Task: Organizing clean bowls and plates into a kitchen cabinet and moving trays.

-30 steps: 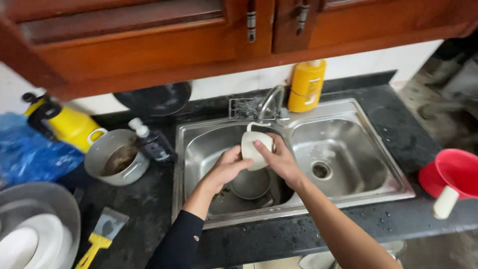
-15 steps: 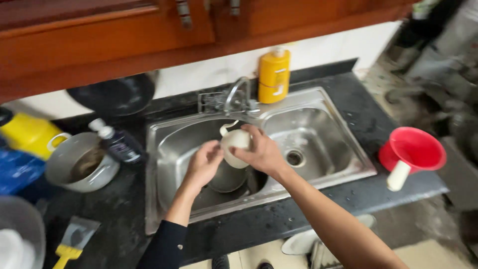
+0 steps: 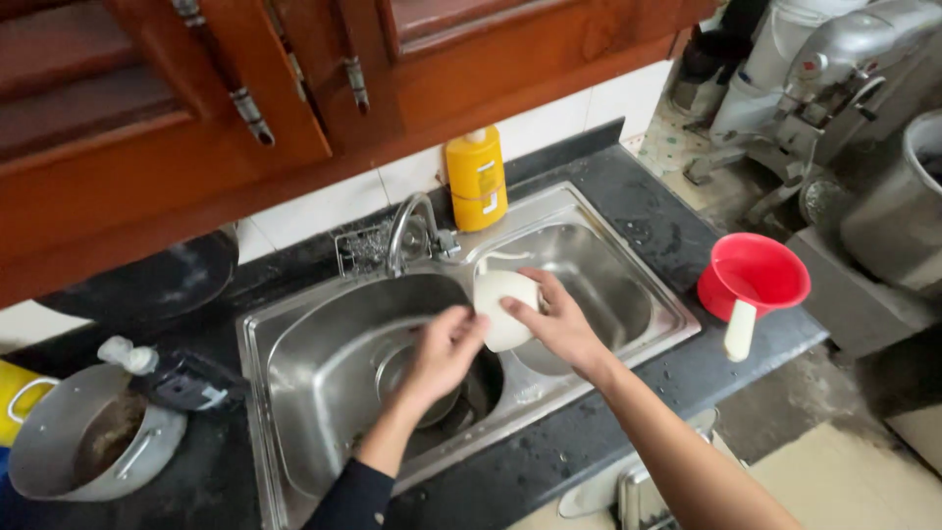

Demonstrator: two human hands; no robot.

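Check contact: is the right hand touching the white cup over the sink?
Touching. The head view shows the right hand wrapped around the white cup, fingers pressed on its side, with no gap. The left hand meets its lower edge too.

Right basin (image 3: pixel 628 294) open; faucet (image 3: pixel 407 231) and yellow bottle (image 3: pixel 478 180) crowd rear; cabinet doors (image 3: pixel 245 108) overhang above.

A yellow bottle (image 3: pixel 477 180) stands upright on the dark surface (image 3: pixel 628 206) behind the sink (image 3: pixel 294 324), just right of the tap (image 3: pixel 407 231) and against the white wall. It is tall and rounded, with a pale cap and a label of red and white bands across its front. Far left, a dark bottle (image 3: pixel 182 381) with a whitish cap lies tilted on the surface, beside a metal pot (image 3: pixel 59 447); its label shows pale patches, too blurred to tell further.
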